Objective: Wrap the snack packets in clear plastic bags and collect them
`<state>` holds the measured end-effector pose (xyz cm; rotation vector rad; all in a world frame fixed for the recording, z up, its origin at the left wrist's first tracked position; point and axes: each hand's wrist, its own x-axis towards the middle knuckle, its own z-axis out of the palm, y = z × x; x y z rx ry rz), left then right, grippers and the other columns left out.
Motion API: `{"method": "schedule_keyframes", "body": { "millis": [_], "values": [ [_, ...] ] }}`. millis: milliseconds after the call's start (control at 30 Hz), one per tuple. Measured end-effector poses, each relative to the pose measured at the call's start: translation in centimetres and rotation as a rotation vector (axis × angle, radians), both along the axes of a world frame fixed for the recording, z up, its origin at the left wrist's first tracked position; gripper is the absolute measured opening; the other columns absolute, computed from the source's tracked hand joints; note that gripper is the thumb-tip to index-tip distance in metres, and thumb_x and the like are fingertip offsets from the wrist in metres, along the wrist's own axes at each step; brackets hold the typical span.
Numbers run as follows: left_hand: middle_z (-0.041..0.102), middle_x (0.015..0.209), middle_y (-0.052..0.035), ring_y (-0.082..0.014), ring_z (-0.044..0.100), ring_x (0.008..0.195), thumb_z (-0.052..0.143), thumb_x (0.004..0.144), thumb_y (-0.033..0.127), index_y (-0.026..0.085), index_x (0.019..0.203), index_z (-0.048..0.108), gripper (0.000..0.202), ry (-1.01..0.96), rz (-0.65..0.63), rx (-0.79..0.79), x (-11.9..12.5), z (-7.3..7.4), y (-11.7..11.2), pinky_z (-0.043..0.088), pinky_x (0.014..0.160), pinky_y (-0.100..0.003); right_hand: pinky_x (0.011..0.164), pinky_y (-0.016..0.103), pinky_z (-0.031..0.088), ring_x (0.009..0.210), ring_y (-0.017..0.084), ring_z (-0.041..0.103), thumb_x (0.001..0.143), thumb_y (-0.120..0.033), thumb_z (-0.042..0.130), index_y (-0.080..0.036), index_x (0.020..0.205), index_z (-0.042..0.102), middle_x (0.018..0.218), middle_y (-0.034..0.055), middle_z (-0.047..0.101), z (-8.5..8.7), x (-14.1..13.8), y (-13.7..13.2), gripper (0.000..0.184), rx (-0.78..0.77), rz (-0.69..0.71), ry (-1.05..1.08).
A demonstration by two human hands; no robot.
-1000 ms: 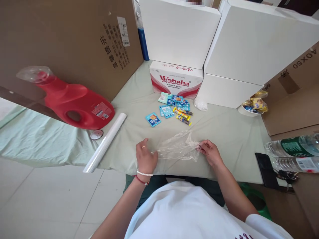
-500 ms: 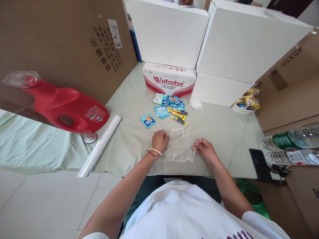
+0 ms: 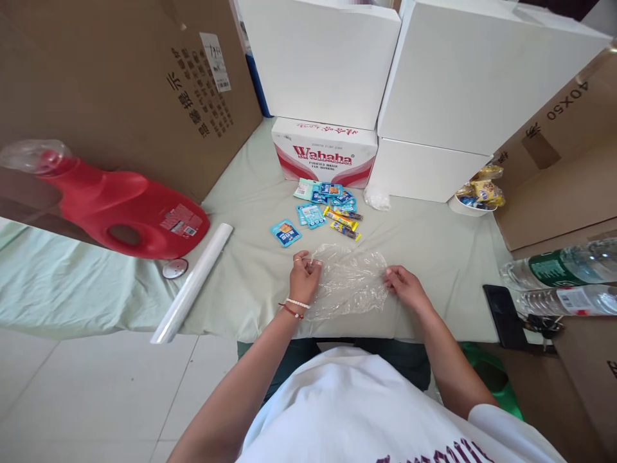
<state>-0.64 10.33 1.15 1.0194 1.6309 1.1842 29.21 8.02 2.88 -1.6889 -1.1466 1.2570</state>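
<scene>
A crinkled sheet of clear plastic film (image 3: 351,283) lies on the cloth-covered table in front of me. My left hand (image 3: 305,275) pinches its left edge; a white bead bracelet and a red cord circle that wrist. At the opposite edge, the fingertips of my right hand (image 3: 403,284) are closed on the film. Just beyond it are several blue snack packets (image 3: 313,216), with one blue packet (image 3: 286,233) set apart to the left. Yellow-wrapped snack sticks (image 3: 341,218) lie beside the packets.
A white roll (image 3: 193,283) and a red jug (image 3: 137,212) lie to the left. The Wahaha box (image 3: 328,154) and white boxes (image 3: 434,170) stand behind. On the right are a bowl of wrapped sweets (image 3: 475,207), a phone (image 3: 506,318) and plastic bottles (image 3: 563,267).
The film is spread wider. My right hand has moved slightly right with its edge, and my left hand's fingers have shifted at the left edge.
</scene>
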Motion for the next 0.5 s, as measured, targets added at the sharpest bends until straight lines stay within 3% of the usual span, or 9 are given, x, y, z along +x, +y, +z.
{"method": "schedule_keyframes", "body": {
  "millis": [133, 267, 367, 433, 500],
  "values": [
    [0.077, 0.113, -0.0032, -0.0101, 0.045, 0.055, 0.069, 0.074, 0.025, 0.027, 0.146, 0.047, 0.075, 0.005, -0.111, 0.089, 0.4, 1.2, -1.1, 0.047, 0.067, -0.027, 0.082, 0.041, 0.055, 0.092, 0.026, 0.063, 0.089, -0.053, 0.069, -0.027, 0.089, 0.075, 0.099, 0.0093, 0.07, 1.9, -1.1, 2.3, 0.026, 0.348, -0.016, -0.34],
    [0.074, 0.131, -0.0052, -0.0092, 0.042, 0.053, 0.069, 0.074, 0.022, 0.034, 0.158, 0.038, 0.091, -0.024, -0.244, 0.107, 1.1, 2.6, -2.4, 0.048, 0.07, -0.028, 0.108, 0.05, 0.046, 0.124, 0.031, 0.058, 0.09, -0.048, 0.071, -0.032, 0.118, 0.075, 0.124, 0.0084, 0.07, 3.8, -3.8, 6.1, 0.032, 0.551, 0.363, -0.341],
    [0.07, 0.137, -0.008, -0.0079, 0.04, 0.052, 0.071, 0.075, 0.025, 0.035, 0.161, 0.032, 0.095, -0.096, -0.292, 0.101, 1.2, 2.8, -2.7, 0.046, 0.066, -0.027, 0.118, 0.054, 0.036, 0.142, 0.036, 0.046, 0.074, -0.04, 0.087, -0.031, 0.133, 0.07, 0.13, 0.0062, 0.072, 3.4, -5.7, 8.8, 0.063, 0.505, 0.648, -0.352],
    [0.072, 0.132, -0.0089, -0.0086, 0.042, 0.053, 0.075, 0.076, 0.03, 0.031, 0.159, 0.035, 0.093, -0.093, -0.227, 0.097, 0.7, 2.3, -2.5, 0.045, 0.064, -0.026, 0.117, 0.053, 0.036, 0.138, 0.036, 0.052, 0.071, -0.028, 0.086, -0.03, 0.124, 0.075, 0.112, 0.0045, 0.077, 2.3, -6.5, 10.0, 0.054, 0.438, 0.723, -0.389],
    [0.078, 0.111, -0.0063, -0.0117, 0.049, 0.058, 0.079, 0.075, 0.034, 0.025, 0.145, 0.054, 0.075, 0.0, -0.134, 0.055, -0.1, 1.5, -2.1, 0.044, 0.066, -0.026, 0.113, 0.05, 0.04, 0.122, 0.032, 0.062, 0.077, -0.019, 0.076, -0.028, 0.11, 0.079, 0.095, 0.0034, 0.077, 1.0, -6.7, 10.6, 0.034, 0.421, 0.736, -0.425]
  ]
}}
